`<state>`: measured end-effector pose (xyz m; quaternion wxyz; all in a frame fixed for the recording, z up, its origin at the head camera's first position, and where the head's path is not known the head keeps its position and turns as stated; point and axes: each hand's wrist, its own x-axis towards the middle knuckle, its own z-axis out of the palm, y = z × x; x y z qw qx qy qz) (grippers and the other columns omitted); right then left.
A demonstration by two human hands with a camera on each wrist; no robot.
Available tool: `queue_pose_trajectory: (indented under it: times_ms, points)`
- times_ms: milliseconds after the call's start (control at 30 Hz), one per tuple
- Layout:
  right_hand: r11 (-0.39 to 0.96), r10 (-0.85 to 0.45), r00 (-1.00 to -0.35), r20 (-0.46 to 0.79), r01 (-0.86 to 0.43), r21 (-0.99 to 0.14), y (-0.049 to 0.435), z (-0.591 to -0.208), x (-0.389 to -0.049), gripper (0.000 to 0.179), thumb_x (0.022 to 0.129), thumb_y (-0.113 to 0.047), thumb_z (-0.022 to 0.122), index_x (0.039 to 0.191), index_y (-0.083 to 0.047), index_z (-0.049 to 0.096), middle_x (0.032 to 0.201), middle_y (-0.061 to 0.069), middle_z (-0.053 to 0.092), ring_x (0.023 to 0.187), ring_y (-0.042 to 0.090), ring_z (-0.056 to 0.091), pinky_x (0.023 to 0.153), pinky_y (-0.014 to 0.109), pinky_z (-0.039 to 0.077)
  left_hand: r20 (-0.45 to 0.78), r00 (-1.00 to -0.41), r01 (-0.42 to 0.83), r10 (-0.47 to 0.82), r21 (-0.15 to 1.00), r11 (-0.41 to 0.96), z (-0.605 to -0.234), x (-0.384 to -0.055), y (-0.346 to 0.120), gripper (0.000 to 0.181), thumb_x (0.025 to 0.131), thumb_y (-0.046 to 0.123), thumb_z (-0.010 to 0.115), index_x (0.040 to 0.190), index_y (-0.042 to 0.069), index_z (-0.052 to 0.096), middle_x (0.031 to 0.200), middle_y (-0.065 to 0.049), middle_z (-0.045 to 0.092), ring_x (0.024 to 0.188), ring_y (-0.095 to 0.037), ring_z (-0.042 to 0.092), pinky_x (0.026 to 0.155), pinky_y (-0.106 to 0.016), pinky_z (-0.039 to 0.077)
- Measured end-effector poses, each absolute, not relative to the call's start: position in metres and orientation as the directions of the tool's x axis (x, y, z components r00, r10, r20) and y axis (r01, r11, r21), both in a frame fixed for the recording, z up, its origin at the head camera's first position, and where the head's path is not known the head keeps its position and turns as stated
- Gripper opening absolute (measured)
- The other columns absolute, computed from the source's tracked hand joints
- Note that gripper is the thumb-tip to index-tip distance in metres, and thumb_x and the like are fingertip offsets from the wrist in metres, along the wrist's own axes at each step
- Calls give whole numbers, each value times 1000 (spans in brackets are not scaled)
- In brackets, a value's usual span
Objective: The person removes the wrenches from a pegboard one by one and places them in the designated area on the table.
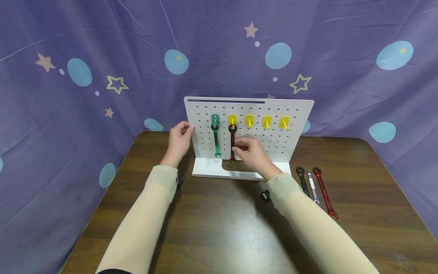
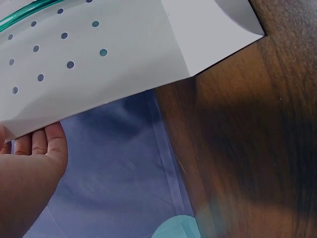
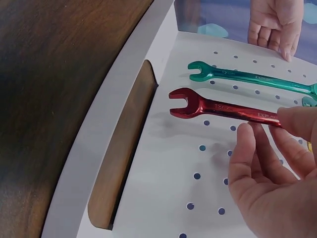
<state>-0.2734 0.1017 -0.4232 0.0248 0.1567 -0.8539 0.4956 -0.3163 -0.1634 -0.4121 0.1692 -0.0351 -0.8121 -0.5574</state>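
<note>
A white pegboard (image 1: 205, 142) stands on the table, and my left hand (image 1: 179, 139) pinches its left edge. In the left wrist view the fingers (image 2: 52, 141) lie behind that edge. My right hand (image 1: 253, 152) pinches a dark red combination wrench (image 1: 232, 142) along its shaft. In the right wrist view the thumb (image 3: 297, 121) lies across the wrench, whose open end is free of the hand. Its ring end is at the leftmost yellow hook (image 1: 232, 118). To its left, a green wrench (image 1: 216, 142) hangs from a green hook (image 1: 215, 118).
Several yellow hooks (image 1: 267, 121) sit in a row on the board. Right of the board, a black wrench (image 1: 301, 177), a silver wrench (image 1: 312, 186) and another red wrench (image 1: 324, 192) lie on the wooden table (image 1: 219, 228). A purple curtain (image 1: 219, 45) hangs behind.
</note>
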Motion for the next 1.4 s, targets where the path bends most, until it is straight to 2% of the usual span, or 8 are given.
queue_pose_trajectory:
  times_ms: [667, 1100, 1400]
  points:
    - [455, -238, -951, 195, -287, -843, 101, -424, -272, 9, 99, -16, 70, 100, -8, 73, 101, 3, 69, 95, 21, 64, 83, 40, 53, 318, -939, 246, -134, 889, 386, -412, -316, -163, 17, 104, 10, 61, 104, -6, 66, 83, -11, 56, 73, -18, 46, 63, -26, 40]
    - [455, -240, -945, 221, -310, -835, 102, -423, -268, 9, 99, -16, 70, 99, -8, 73, 99, 3, 69, 92, 20, 64, 79, 39, 54, 321, -938, 251, -131, 889, 383, -411, -315, -163, 16, 104, 11, 61, 101, -5, 65, 78, -9, 52, 70, -17, 44, 60, -25, 38]
    - [432, -238, -943, 233, -318, -844, 102, -422, -265, 8, 99, -15, 69, 97, -9, 74, 95, 2, 70, 87, 19, 65, 76, 38, 54, 318, -939, 246, -133, 889, 387, -411, -316, -163, 16, 104, 11, 61, 102, -5, 65, 81, -10, 54, 72, -17, 46, 62, -25, 40]
